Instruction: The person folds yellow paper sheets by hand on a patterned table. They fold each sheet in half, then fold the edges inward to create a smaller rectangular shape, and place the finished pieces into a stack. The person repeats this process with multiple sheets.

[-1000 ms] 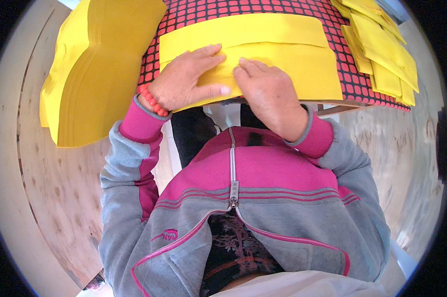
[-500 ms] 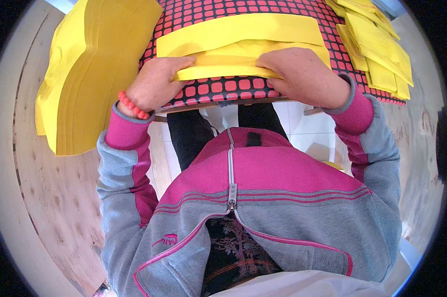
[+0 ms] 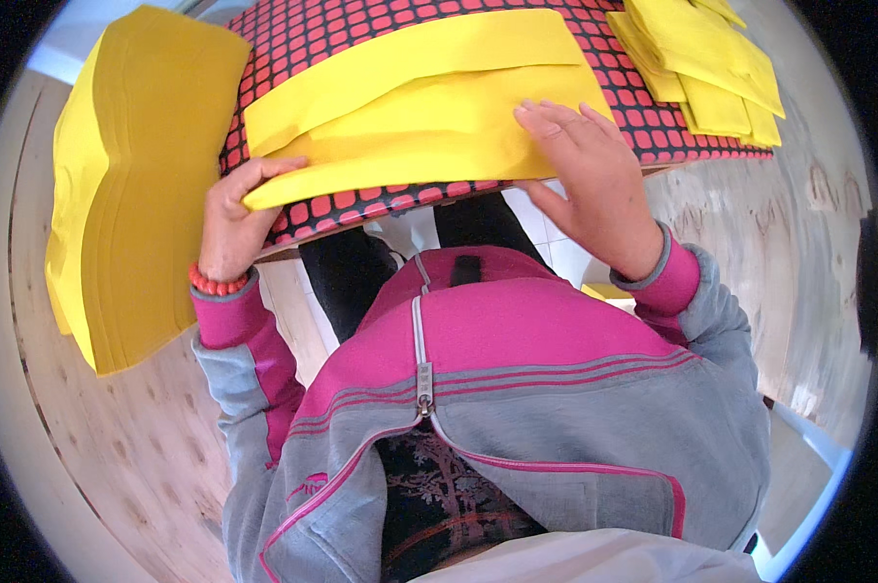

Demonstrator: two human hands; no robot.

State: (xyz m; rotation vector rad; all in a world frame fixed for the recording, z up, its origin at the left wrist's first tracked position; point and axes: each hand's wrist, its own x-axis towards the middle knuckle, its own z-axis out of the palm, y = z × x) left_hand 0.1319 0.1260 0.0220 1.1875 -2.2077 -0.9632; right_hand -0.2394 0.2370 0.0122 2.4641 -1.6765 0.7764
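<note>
A yellow sheet of felt-like cloth [image 3: 400,131] lies folded on the table in front of me, its far edge turned over in a wide strip. My left hand [image 3: 240,209] pinches the near left corner between thumb and fingers, beside the table's front edge. A red bead bracelet [image 3: 218,282] circles that wrist. My right hand [image 3: 590,175] rests over the near right part of the cloth, fingers stretched out and slightly apart, gripping nothing.
The table [image 3: 293,58] has a red-and-black checked cover. A thick stack of yellow sheets [image 3: 148,194] stands at its left, hanging past the edge. Folded yellow pieces [image 3: 701,68] are piled at the far right. A wooden surface [image 3: 138,437] lies to my left.
The cloth now sits tilted, its left end nearer me. My left hand has moved left and nearer to its corner. My right hand has let go of the near edge and spread its fingers.
</note>
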